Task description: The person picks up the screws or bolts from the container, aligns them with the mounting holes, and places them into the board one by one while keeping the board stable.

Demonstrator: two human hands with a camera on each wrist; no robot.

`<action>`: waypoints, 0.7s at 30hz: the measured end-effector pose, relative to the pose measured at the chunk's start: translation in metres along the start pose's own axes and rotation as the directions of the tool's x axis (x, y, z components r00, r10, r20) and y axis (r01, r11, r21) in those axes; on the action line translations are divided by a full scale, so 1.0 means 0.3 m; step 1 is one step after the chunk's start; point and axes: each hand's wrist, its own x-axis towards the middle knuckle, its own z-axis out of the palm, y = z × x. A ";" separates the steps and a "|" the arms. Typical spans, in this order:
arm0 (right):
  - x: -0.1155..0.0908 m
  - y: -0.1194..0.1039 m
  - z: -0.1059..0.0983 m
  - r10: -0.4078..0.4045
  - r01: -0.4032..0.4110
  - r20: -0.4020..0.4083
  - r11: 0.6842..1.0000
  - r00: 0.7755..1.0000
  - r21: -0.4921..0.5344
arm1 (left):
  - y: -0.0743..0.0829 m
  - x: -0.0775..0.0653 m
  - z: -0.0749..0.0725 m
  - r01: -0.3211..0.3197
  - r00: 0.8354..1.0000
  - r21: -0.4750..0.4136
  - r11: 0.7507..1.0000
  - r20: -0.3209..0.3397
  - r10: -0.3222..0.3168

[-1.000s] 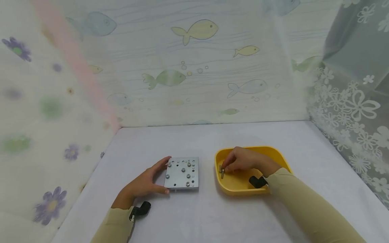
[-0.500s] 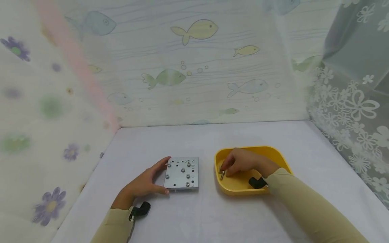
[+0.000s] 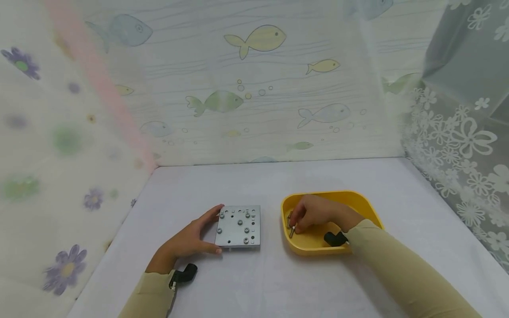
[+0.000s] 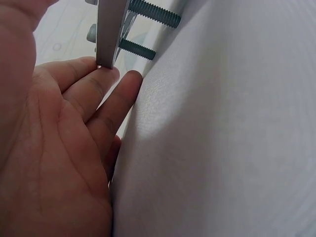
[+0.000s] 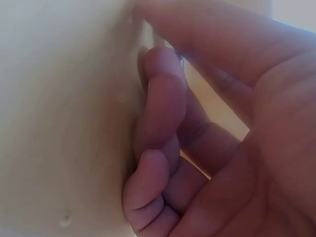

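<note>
A square silver metal plate [image 3: 233, 234] stands raised on the table, with several socket-head screws in its holes. Their threaded shanks [image 4: 155, 14] stick out below it in the left wrist view. My left hand [image 3: 184, 240] holds the plate along its left side, index finger at the far corner and thumb at the near one. My right hand [image 3: 318, 214] reaches into a yellow tray [image 3: 308, 251], fingers bent, thumb and index finger pinching a screw [image 3: 292, 232] near the tray's left wall. In the right wrist view the fingers [image 5: 165, 106] hide most of that screw.
More screws [image 3: 288, 218] lie by the right fingertips inside the tray. A white cloth [image 3: 258, 282] covers the table. Fish-patterned sheeting [image 3: 254, 110] hangs behind it, and flowered curtains close in the left and right sides.
The screw at the right fingertips has tilted and shifted slightly, and the right hand has moved a little lower in the tray. The left hand and plate stay where they were.
</note>
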 end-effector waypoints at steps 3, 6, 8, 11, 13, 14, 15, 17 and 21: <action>0.001 -0.001 0.000 0.006 -0.006 0.006 1.000 1.000 -0.008 | 0.000 -0.001 -0.001 0.001 1.000 -0.003 1.000 -0.003 -0.001; 0.002 0.002 -0.001 0.001 0.000 0.014 1.000 1.000 -0.022 | -0.002 0.002 0.000 0.000 1.000 0.000 1.000 0.000 0.000; 0.002 0.006 -0.002 -0.008 0.009 0.021 1.000 1.000 -0.030 | -0.004 0.003 0.000 0.000 1.000 0.000 1.000 0.002 0.000; 0.001 0.007 -0.005 -0.028 0.029 0.030 0.999 0.999 -0.039 | -0.007 0.005 0.000 -0.002 1.000 0.003 1.000 0.003 0.002; 0.000 0.005 -0.006 -0.038 0.039 0.040 0.998 0.999 -0.040 | -0.009 0.004 -0.001 -0.001 1.000 0.001 1.000 -0.001 0.001; -0.001 0.003 -0.007 -0.040 0.042 0.044 0.998 0.998 -0.042 | -0.011 0.004 -0.001 -0.003 1.000 0.001 1.000 -0.003 0.003; -0.002 0.000 -0.008 -0.040 0.042 0.048 0.998 0.998 -0.041 | -0.013 0.004 -0.001 -0.003 1.000 0.000 1.000 -0.003 0.003; -0.006 -0.005 -0.008 -0.037 0.040 0.058 0.998 0.998 -0.041 | -0.016 0.005 0.000 -0.005 1.000 -0.005 1.000 -0.001 0.005; -0.015 -0.014 -0.012 -0.042 0.045 0.064 0.998 0.997 -0.038 | -0.022 0.008 0.003 -0.002 1.000 -0.011 1.000 0.004 0.002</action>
